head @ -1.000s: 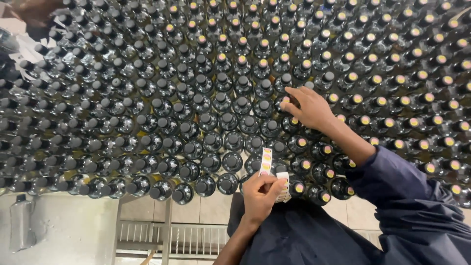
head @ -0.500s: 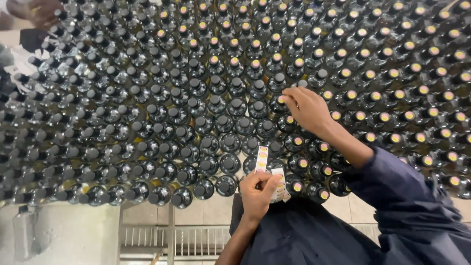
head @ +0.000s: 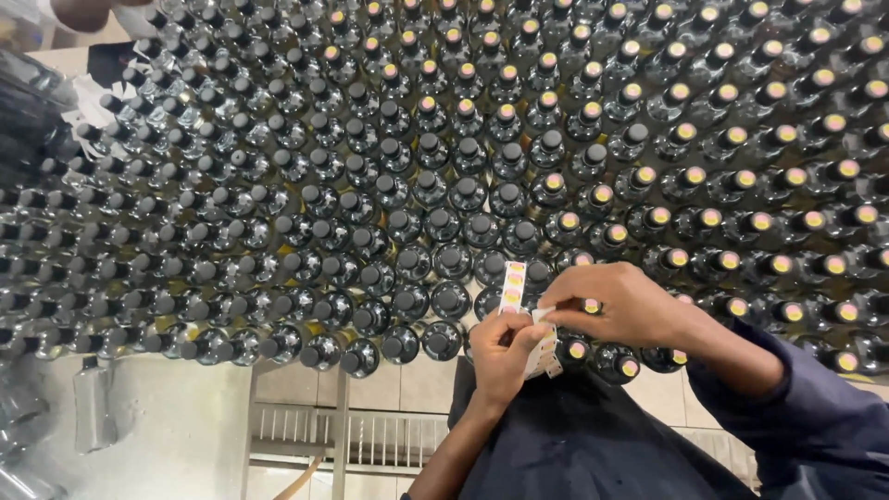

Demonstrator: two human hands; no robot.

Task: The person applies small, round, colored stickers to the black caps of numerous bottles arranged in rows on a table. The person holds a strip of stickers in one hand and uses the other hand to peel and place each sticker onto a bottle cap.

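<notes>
Sticker strip of white backing paper with round yellow-and-pink stickers (head: 512,286), held upright at the near edge of the desk, pinched in the grip of the left hand (head: 505,350), whose fingers are clamped together on it with the rest of the strip folded below the thumb. The right hand (head: 622,304) meets it from the right, thumb and forefinger closed together at the strip's edge; whether a sticker is already between them cannot be told.

Beyond the grip stands a dense field of dark glass bottles with black round caps (head: 451,262); those to the right of the grip and further back already carry stickers on their caps (head: 657,217), those to the left are bare.

Risks, as judged from this position: a sticker peeled at an angle may fold on itself or tear; the right sleeve (head: 815,407) and wrist lie over the nearest row, so a careless reach could rock a bottle against its close-packed neighbours; the loose folded tail might snag on a cap just beyond the grip.
</notes>
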